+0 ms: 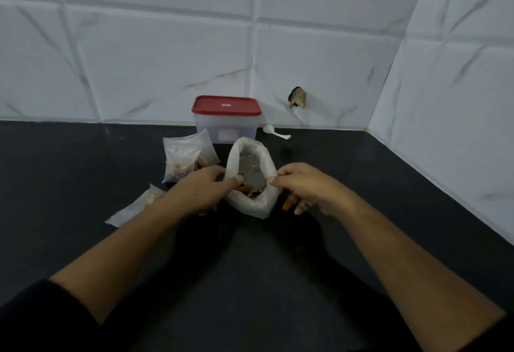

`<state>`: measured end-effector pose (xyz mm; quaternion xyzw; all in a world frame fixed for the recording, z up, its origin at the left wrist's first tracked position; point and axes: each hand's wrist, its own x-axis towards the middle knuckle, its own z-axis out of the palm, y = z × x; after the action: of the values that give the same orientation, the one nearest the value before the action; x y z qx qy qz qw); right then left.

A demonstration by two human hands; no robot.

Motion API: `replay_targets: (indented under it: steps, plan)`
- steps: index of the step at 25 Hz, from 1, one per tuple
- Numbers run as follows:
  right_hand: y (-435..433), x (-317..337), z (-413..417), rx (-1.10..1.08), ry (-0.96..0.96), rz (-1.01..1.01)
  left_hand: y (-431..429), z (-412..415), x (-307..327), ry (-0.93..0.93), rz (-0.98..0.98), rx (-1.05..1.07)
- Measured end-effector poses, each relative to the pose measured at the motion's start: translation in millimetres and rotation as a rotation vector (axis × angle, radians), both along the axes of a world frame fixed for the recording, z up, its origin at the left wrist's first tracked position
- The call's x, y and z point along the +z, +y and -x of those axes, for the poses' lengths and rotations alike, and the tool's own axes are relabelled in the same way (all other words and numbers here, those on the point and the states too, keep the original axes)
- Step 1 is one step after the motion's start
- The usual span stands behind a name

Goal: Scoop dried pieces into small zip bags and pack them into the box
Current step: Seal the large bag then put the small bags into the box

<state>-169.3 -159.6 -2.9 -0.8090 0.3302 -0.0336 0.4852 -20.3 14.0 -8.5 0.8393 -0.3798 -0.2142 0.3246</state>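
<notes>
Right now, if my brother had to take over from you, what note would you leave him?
Left hand: its grip pinches the left rim of the open bag.
Right hand: its grip pinches the right rim.
Dried pieces lie at the bottom of that bag.
A second bag with pieces in it stands behind the left hand; a flat bag lies beside the left forearm.
The box stands behind the bags with its red lid on. The spoon lies to its right, untouched.
Done: the bag is held open.
Left: scoop, fill, seal, open the box, pack.
</notes>
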Motion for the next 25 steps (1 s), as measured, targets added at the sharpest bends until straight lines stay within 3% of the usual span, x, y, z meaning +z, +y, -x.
replay_targets:
  steps: [5, 12, 19, 22, 25]
  plan:
    - [10.0, -1.3, 5.6, -0.044, -0.120, -0.175, 4.4, 1.1, 1.6, 0.233, 0.089, 0.033]
    - [7.5, 1.9, 6.9, -0.139, -0.295, -0.363, 3.9, -3.6, 13.2, 1.008, 0.428, 0.180]
    - [13.6, 30.8, 1.1, -0.257, -0.527, -0.599, -7.1, 8.3, 41.3, 1.212, 0.640, 0.200]
    - [21.7, 39.2, 0.7, -0.161, -0.517, -0.665, -10.2, 6.7, 40.3, 1.238, 0.664, 0.223]
    - [22.0, 41.2, 2.7, -0.194, -0.545, -0.565, -10.0, 9.4, 39.4, 1.265, 0.673, 0.177]
